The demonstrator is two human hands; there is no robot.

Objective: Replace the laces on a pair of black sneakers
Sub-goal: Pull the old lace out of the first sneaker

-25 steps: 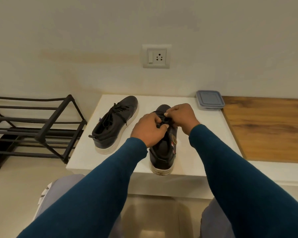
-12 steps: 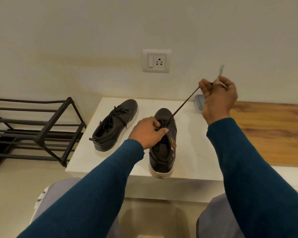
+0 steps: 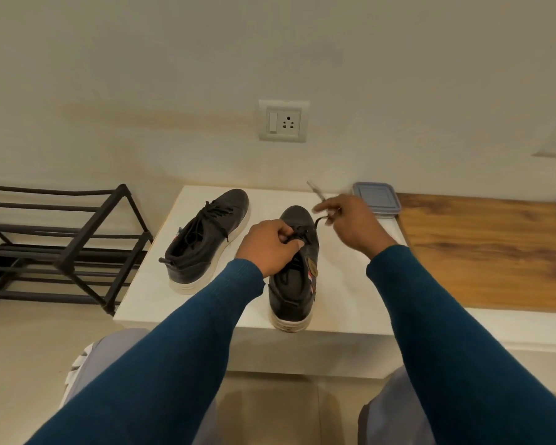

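Two black sneakers with white soles stand on a low white table (image 3: pixel 341 303). The left sneaker (image 3: pixel 206 242) is fully laced and angled toward the back right. The right sneaker (image 3: pixel 294 274) points away from me. My left hand (image 3: pixel 268 244) rests on its tongue area and pinches the lacing there. My right hand (image 3: pixel 350 224) hovers just right of the toe and pinches the free end of the black lace (image 3: pixel 320 220); the lace tip sticks up, blurred. The lace hangs slack between hand and shoe.
A black metal shoe rack (image 3: pixel 61 242) stands on the floor to the left. A grey lidded container (image 3: pixel 377 199) sits at the table's back right corner. A wooden surface (image 3: pixel 488 252) adjoins on the right. A wall socket (image 3: pixel 283 120) is above.
My right hand had pulled the lace up and to the right, taut; now it has come back down close to the shoe's toe, and the lace is slack. The left hand stayed on the shoe.
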